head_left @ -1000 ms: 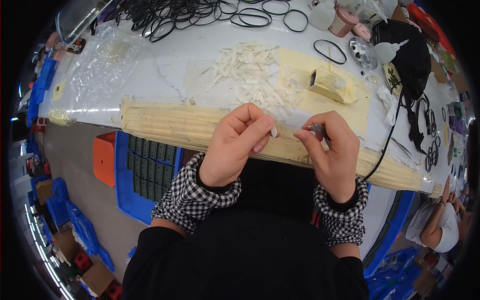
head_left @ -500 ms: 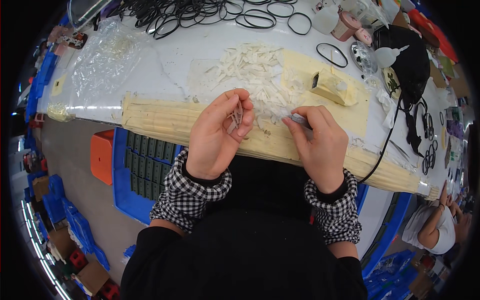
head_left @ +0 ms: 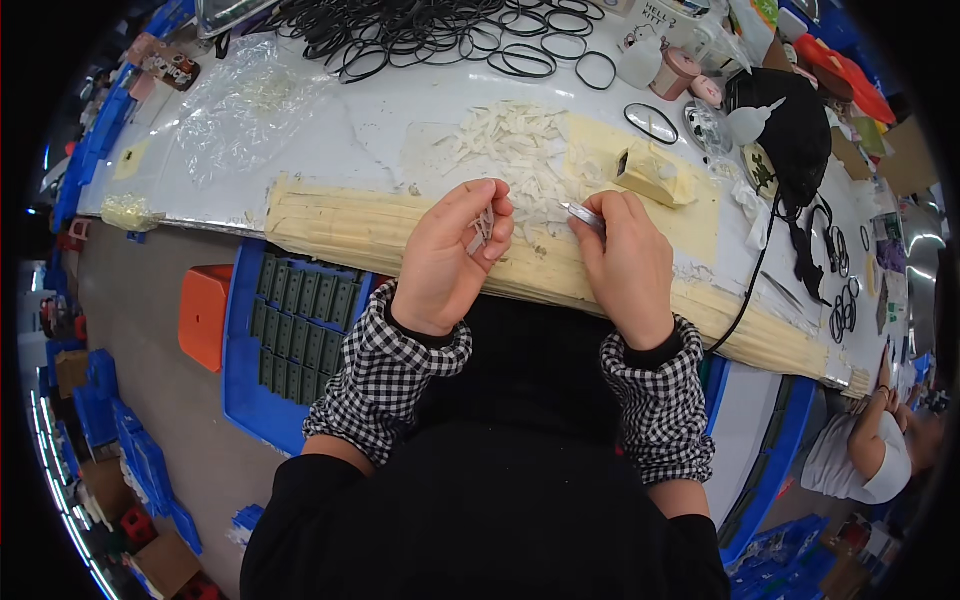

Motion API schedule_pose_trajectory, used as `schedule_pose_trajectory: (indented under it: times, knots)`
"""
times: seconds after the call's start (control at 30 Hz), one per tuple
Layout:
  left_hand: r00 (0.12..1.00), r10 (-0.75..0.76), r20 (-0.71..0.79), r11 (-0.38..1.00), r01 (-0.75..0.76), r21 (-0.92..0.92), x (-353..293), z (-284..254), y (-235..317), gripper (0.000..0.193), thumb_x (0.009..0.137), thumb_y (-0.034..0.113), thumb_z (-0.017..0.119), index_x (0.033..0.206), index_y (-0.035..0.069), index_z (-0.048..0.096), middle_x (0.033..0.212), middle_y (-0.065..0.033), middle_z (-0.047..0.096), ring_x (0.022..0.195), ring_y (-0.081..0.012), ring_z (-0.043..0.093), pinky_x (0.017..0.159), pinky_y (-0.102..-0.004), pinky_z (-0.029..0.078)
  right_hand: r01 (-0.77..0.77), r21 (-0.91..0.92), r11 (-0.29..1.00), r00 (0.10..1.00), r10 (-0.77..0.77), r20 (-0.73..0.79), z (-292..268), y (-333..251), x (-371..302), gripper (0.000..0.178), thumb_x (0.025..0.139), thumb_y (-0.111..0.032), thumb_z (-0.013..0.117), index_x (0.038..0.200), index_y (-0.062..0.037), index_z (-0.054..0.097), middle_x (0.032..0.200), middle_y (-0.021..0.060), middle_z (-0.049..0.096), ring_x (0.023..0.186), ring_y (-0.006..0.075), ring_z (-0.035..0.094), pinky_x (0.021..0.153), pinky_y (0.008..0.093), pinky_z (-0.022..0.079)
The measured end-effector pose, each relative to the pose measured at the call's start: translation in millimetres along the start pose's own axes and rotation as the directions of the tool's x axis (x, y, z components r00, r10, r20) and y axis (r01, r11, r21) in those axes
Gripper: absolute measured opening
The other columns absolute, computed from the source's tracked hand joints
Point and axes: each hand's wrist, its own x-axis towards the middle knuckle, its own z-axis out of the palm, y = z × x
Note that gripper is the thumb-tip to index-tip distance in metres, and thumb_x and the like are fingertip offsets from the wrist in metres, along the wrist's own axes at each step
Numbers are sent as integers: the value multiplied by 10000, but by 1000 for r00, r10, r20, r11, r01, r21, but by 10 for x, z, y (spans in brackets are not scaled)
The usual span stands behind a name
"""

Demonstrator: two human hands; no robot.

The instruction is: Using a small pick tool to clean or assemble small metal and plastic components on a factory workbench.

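Observation:
My left hand (head_left: pixel 440 265) is curled palm-up over the front edge of the table, its fingers closed around several small, thin greyish-pink pieces (head_left: pixel 482 230). To its right, my right hand (head_left: pixel 632 268) pinches a small silvery tool (head_left: pixel 584 214) with a pointed tip, possibly a craft knife; most of it is hidden in the fingers. The tip points left, toward the left hand, and is apart from it. Just beyond both hands lies a heap of small white strips (head_left: pixel 510 135). A block wrapped in yellow tape (head_left: pixel 655 178) sits beyond the right hand.
Yellow tape covers the table's front edge (head_left: pixel 330 220). Black rubber rings (head_left: pixel 420 35) lie at the back, crumpled clear plastic (head_left: pixel 245 110) at left. A black cord (head_left: pixel 752 280) hangs over the edge at right. Below stand a blue crate (head_left: pixel 240 350) of dark green parts and an orange stool (head_left: pixel 205 318).
The view has shifted slightly. My right hand has turned, and the silvery tool's tip now shows more clearly. My left hand still holds the small pieces.

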Motion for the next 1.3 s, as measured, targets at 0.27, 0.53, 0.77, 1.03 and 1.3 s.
schedule_pose_trajectory:
  times: [0.27, 0.53, 0.77, 1.03, 1.3]
  knots:
    - [1000, 22, 5, 981, -23, 195, -35, 157, 19, 205, 927, 144, 546, 1040, -26, 565, 834, -19, 542, 643, -48, 429, 546, -179, 331, -10, 288, 958, 1000, 15, -16, -68, 50, 55, 131, 784, -69, 672, 846, -19, 569, 783, 101, 600, 627, 249, 573, 540, 328, 440]
    - [992, -91, 93, 950, 58, 307, 62, 280, -50, 181, 925, 135, 568, 1042, 4, 609, 696, 41, 511, 600, -32, 378, 539, -180, 312, -184, 602, 777, 982, 165, 87, -286, -177, 84, 118, 792, 12, 676, 871, 15, 589, 780, 44, 582, 656, 77, 554, 539, 202, 437]
    - [999, -37, 34, 953, 25, 301, 181, 256, -172, 143, 890, 135, 626, 956, 9, 638, 706, 50, 539, 592, -12, 387, 522, -172, 310, -156, 607, 779, 988, 121, 99, -281, -115, 120, 114, 785, 36, 662, 885, 19, 611, 827, 74, 610, 695, 107, 597, 585, 203, 487]
    - [1000, 3, -13, 935, 2, 356, 224, 295, -163, 139, 897, 145, 614, 930, 10, 631, 674, 48, 530, 578, -18, 385, 526, -170, 304, -103, 559, 823, 995, 96, 42, -223, -53, 148, 165, 750, 47, 675, 903, 13, 624, 852, 97, 629, 713, 165, 634, 583, 250, 522]
    - [982, -165, 90, 966, 142, 214, 271, 275, -80, 109, 929, 138, 560, 914, 32, 584, 766, 28, 553, 607, -28, 373, 557, -182, 314, 270, 278, 922, 947, -202, -250, -123, 41, 188, 140, 732, -3, 720, 849, -20, 646, 768, 91, 631, 608, 207, 621, 492, 290, 476]
